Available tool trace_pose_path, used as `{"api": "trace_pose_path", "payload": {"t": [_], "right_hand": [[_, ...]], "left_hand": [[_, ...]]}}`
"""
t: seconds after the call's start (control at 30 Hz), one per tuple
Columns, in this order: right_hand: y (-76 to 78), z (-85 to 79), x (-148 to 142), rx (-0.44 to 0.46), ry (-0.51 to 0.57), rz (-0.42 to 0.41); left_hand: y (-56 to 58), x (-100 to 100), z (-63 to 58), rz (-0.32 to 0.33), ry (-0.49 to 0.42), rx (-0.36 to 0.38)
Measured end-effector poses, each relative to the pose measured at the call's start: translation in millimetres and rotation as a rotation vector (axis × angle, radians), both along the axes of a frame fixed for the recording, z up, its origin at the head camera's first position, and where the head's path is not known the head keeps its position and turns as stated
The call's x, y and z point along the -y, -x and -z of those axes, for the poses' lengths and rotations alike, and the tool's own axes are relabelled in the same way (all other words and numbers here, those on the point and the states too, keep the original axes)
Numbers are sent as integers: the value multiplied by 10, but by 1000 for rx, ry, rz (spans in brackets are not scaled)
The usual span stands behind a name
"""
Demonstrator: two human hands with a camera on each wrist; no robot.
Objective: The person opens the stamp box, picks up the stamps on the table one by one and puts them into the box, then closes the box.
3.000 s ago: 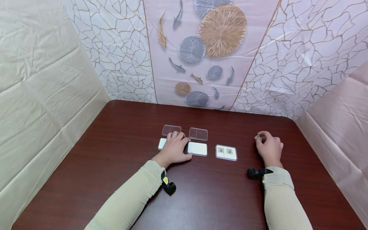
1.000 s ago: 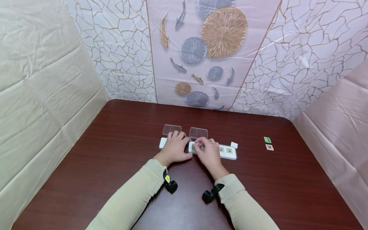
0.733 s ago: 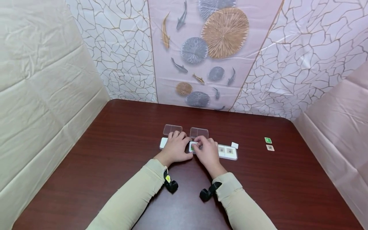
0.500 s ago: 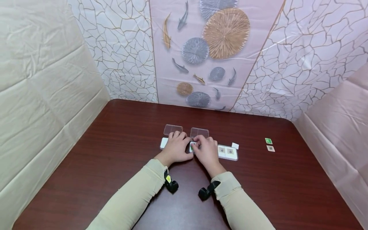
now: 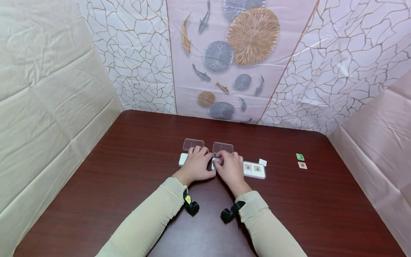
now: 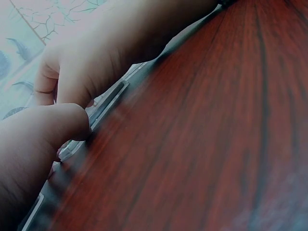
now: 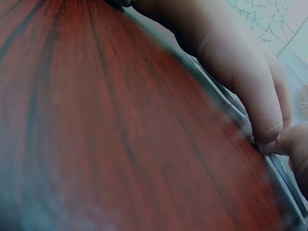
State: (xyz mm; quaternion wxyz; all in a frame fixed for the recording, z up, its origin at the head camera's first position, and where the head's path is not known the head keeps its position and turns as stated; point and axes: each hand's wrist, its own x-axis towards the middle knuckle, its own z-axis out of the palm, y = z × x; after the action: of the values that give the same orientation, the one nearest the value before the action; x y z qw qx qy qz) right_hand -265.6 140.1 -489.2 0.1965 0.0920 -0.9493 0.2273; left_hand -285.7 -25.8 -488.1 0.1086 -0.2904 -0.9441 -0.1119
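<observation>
Evidently, the right hand (image 5: 230,168) pinches the green stamp (image 5: 213,163) at the left end of a plastic case (image 6: 72,150) that the left hand (image 5: 197,165) grips, long axis roughly paralleling the counter's (image 5: 128,164) far edge.

table (image 5: 144,153): glossy wood; 2 covers (image 5: 189,144): clear plastic; sleeves (image 5: 147,214): matt cloth

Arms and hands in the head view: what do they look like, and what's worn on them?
The left sleeve and right sleeve are plain beige, reaching the wrists. A small black left wrist camera and right wrist camera are strapped on; a yellow patch marks the left one. The left hand and right hand wear no gloves. No cables show.
</observation>
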Motion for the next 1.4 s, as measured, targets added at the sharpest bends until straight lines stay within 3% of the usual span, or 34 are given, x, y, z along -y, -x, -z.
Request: {"api": "trace_pose_path", "payload": {"t": [0.53, 0.63, 0.8, 0.9, 0.97, 1.23, 1.4], "right_hand": [[-4, -10, -47, -58, -6, -9], [-13, -22, -98, -134, -5, -26], [5, -60, -384, -371, -40, -64], [24, -77, -677, -476, -41, -40], [36, -72, -915, -495, -20, 12], [65, -86, -1968, -250, 111, 342], [8, -72, -2515, -112, 155, 511]], "left_hand": [[31, -34, 35, 0, -10, 5], [35, -29, 41, -4, -4, 10], [44, -31, 40, -17, 29, 29], [45, -33, 51, -18, 34, 32], [42, -33, 61, -14, 29, 33], [35, -17, 26, -27, 37, 39], [39, -18, 21, -17, 38, 51]]}}
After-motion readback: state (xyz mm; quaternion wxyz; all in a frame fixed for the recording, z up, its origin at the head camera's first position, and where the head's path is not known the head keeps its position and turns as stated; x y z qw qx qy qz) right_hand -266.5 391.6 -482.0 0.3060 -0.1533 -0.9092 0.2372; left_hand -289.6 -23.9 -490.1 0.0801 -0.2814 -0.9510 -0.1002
